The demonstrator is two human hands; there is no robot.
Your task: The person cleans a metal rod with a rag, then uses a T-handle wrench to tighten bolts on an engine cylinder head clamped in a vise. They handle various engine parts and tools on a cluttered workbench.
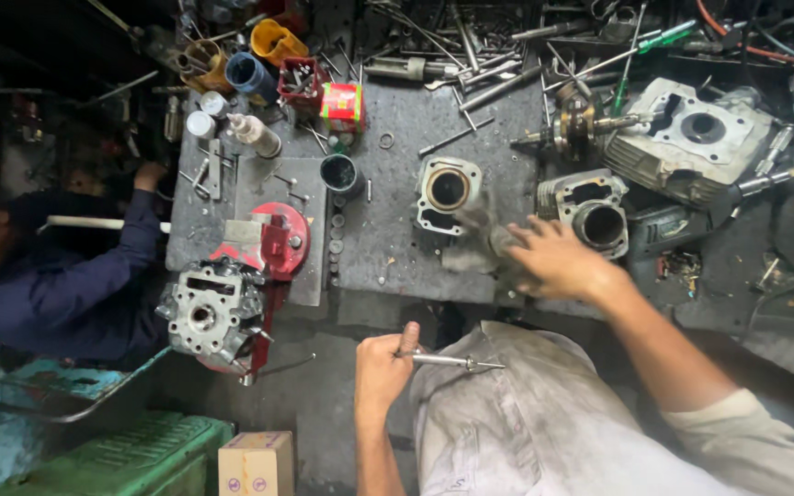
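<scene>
Between the fingers of the left hand (pixel 383 366), closed in a fist, sits a slim metal tool (pixel 452 362), maybe a small screwdriver or scriber; I cannot tell which. Its long axis runs almost level, left to right across the lap, tip pointing right toward the grey trousers (pixel 526 413). Up at the bench edge, the right hand (pixel 558 262) is spread loosely over a blurred grey part (pixel 484 241), fingers curled onto it; the smear hides whether they truly grip. That part lies up and to the right of the tool's tip, so the right hand is plainly the nearer one, touching it, while the left hangs well below the bench. Just beside the blurred part, to the left, stands a cylinder block (pixel 448 191) with its bore facing up; a second cylinder block (pixel 590 213) sits just right of the hand. Further right, a cylinder head (pixel 691 138) rests tilted, with a crankshaft (pixel 576 124) beside it. Far left, a red vise (pixel 277 241) clamps another cylinder head (pixel 204 314), and a person in a blue sleeve (pixel 94 276) reaches onto the bench (pixel 388 241).
</scene>
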